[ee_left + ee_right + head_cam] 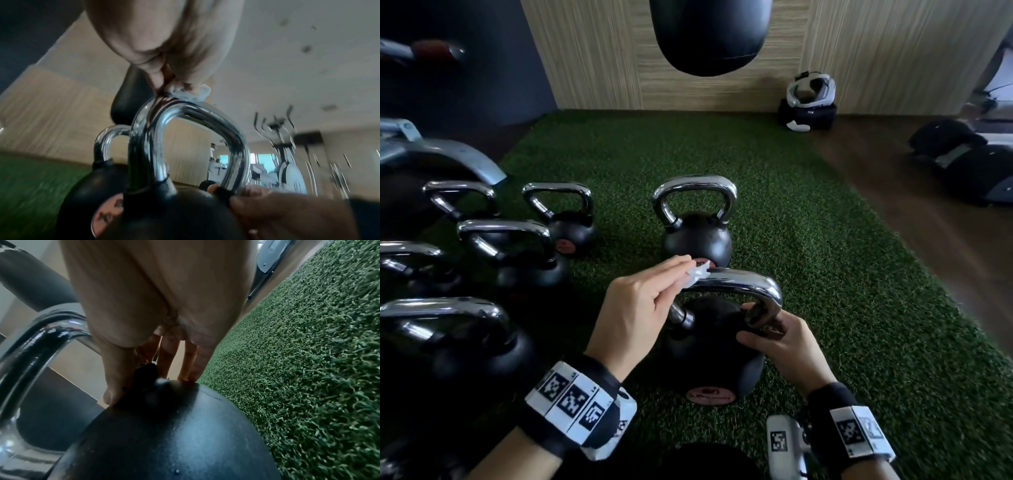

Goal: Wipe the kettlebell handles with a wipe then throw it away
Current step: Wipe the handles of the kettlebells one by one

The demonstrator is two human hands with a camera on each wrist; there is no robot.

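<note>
On green artificial turf (pixel 808 222), seen from the head camera, the left hand (pixel 635 311) pinches a small crumpled white wipe (pixel 698 272) against the top bar of the nearest black kettlebell's curved chrome handle (pixel 743 284). The right hand (pixel 779 346) curls round the handle's right base, steadying the black iron kettlebell (pixel 709 359). Seven kettlebells show at least in part: two on open turf, five crowded left. One wipe. The bell looks heavy and stiff, unlikely to shift; the polished chrome likely slippery; the wipe soft and light, best held by fingertips.

Left wrist view: fingertips (pixel 188 86) press the wipe (pixel 185 93) onto the handle (pixel 156 146).

Right wrist view: fingers (pixel 170 356) and thumb clasp the handle's black base (pixel 147 371).
</note>
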